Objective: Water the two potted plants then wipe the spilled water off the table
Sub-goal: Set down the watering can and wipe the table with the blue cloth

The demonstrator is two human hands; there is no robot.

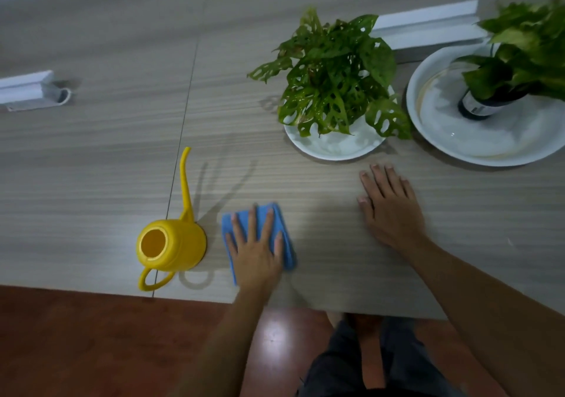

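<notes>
My left hand [256, 250] lies flat with spread fingers on a folded blue cloth [286, 237] near the table's front edge. My right hand [391, 210] rests palm down on the bare wooden table [91, 164], holding nothing. A yellow watering can [174, 245] with a long thin spout stands upright just left of the cloth. Beyond the right hand, a holey-leaved plant [333, 72] sits on a white saucer [333, 147]. At the far right a second leafy plant [532, 42] in a dark pot [477, 106] stands in a larger white dish [489, 140].
A white cable duct [428, 22] runs along the table behind the plants. Another white duct piece [27, 91] lies at the far left. The table's front edge drops to a reddish floor [76, 341]. My legs show below the edge.
</notes>
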